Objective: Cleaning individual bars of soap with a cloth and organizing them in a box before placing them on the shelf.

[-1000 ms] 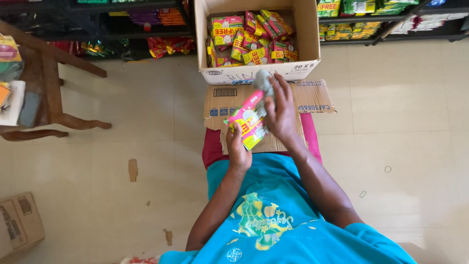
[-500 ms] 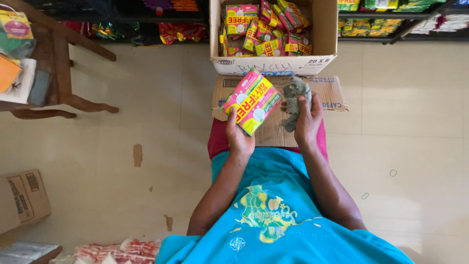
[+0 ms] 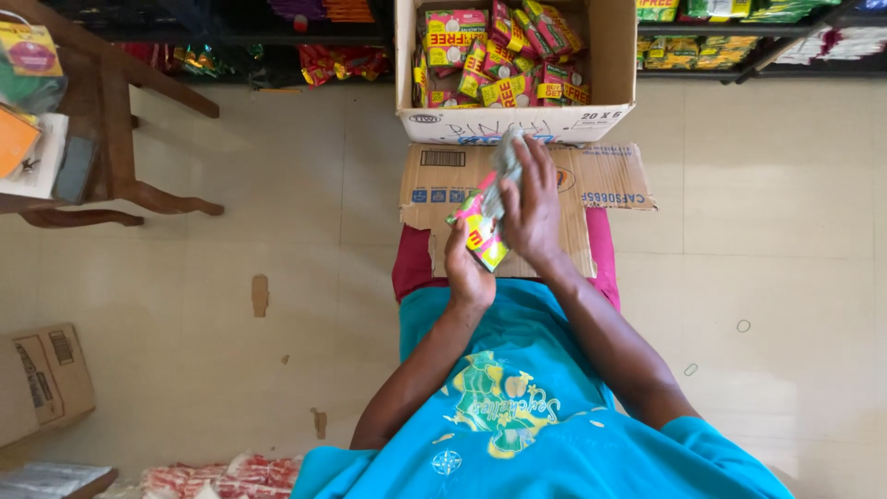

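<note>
My left hand (image 3: 468, 268) grips a pink, yellow and green packet (image 3: 480, 233) from below, tilted on edge over my lap. Pressed against the packet's upper side is my right hand (image 3: 531, 208), which holds a grey cloth (image 3: 504, 162). Just beyond my hands stands an open cardboard box (image 3: 517, 125) filled with several similar bright packets (image 3: 499, 55). A flattened piece of cardboard (image 3: 601, 180) lies across my knees under the hands.
A wooden chair (image 3: 111, 120) with items on it stands at the left. Shelves of packaged goods (image 3: 323, 60) line the far edge. A small carton (image 3: 42, 379) sits at lower left, and red-and-white packets (image 3: 222, 476) lie by my left side.
The packet has turned from face-up to edge-on and dropped lower. My right hand with the cloth has moved left from beside the packet onto it.
</note>
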